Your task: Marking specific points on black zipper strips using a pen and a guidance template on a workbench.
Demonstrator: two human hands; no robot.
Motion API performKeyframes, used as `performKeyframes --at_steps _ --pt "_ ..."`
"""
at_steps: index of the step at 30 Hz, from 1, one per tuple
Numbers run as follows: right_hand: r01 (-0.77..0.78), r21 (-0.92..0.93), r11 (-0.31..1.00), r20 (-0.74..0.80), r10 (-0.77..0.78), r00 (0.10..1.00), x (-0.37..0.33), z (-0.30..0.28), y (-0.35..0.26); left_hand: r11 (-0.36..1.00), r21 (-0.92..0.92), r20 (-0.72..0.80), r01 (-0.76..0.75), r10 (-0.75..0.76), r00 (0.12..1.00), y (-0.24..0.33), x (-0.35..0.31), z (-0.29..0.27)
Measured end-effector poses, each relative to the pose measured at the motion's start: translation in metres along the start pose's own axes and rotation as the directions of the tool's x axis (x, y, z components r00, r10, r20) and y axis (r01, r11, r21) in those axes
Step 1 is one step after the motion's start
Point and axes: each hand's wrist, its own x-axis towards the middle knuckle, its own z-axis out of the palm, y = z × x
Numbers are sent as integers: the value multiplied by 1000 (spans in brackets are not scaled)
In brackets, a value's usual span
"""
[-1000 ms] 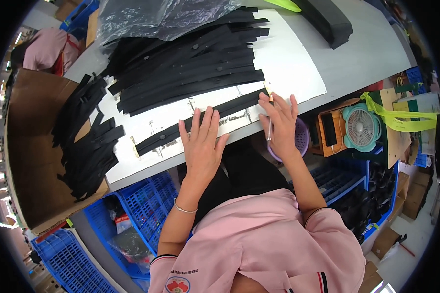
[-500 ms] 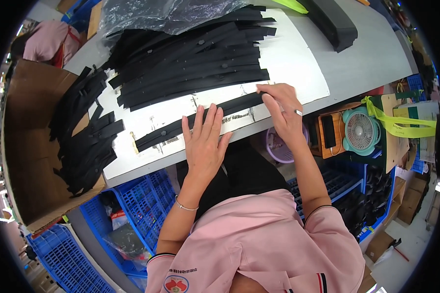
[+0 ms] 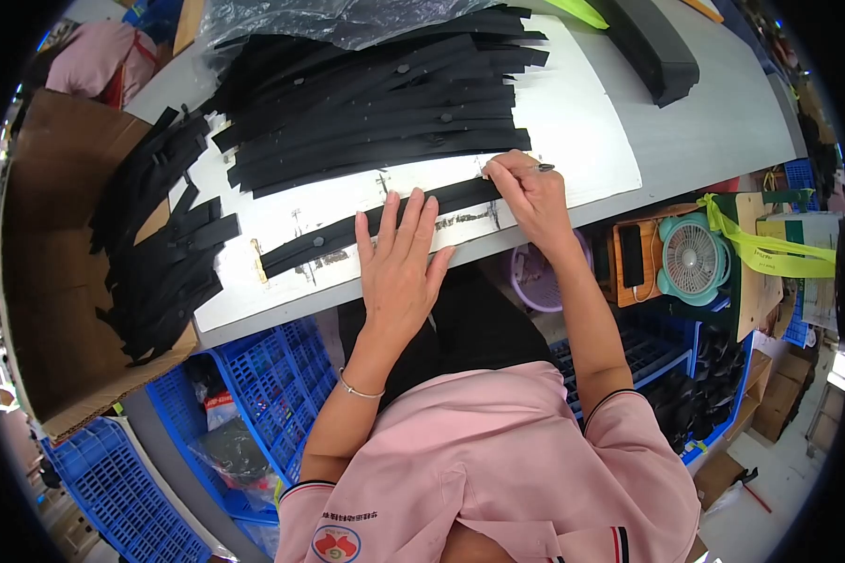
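A single long black fabric strip (image 3: pixel 333 235) lies slantwise on the white board (image 3: pixel 591 159), with a small round dark spot near its left end. My left hand (image 3: pixel 399 272) rests flat across the strip's middle, fingers spread. At the strip's right end, my right hand (image 3: pixel 533 197) is closed in a pinch, its fingertips at the strip. A slim dark pen (image 3: pixel 543 167) sticks out past the knuckles; its tip is hidden. Beyond the strip lies a broad layered pile of similar black strips (image 3: pixel 376 113).
At the left, a cardboard box (image 3: pixel 52 235) has more black strips hanging over its edge. Clear plastic film (image 3: pixel 338 21) covers the pile's far side. A long black block (image 3: pixel 643 47) lies far right. A small fan (image 3: pixel 693 258) and blue crates (image 3: pixel 277 394) stand below table level.
My right hand has turned and closed at the strip's right end, and the pen now shows above it. My left hand stays flat on the strip. The view has shifted slightly.
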Motion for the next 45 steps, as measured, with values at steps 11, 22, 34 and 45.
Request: performKeyframes --at_steps 11,22,34,45 --pt "-42 91 995 7 42 999 -2 -4 -2 999 35 -23 -30 31 999 0 1 1" --pt "-32 91 995 112 22 994 -1 -6 0 999 12 -34 -30 30 999 -1 0 1" --pt "-196 229 953 138 167 976 -1 -13 -4 991 11 -45 134 -133 990 -30 -29 -18" --pt "-188 311 932 176 138 975 8 72 -64 994 -1 -61 105 -105 993 -31 -29 -18"
